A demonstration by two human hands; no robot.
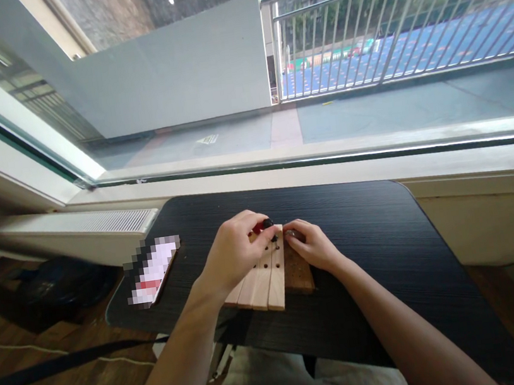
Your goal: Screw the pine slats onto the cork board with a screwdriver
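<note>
Several pale wooden slats (265,280) with drilled holes lie side by side on a black table (388,244), with a darker brown wooden piece (298,271) along their right side. My left hand (234,253) rests on the slats, its fingers closed around a small tool with a red and black handle (262,225) at the far end of the slats. My right hand (311,245) lies on the brown piece, fingers curled and pinching something small that I cannot make out.
A phone (156,270) lies on the table's left part. A dark bag (60,287) sits on the wooden floor at left, and a black strap (61,365) runs across the floor. A window sill and large window stand behind the table.
</note>
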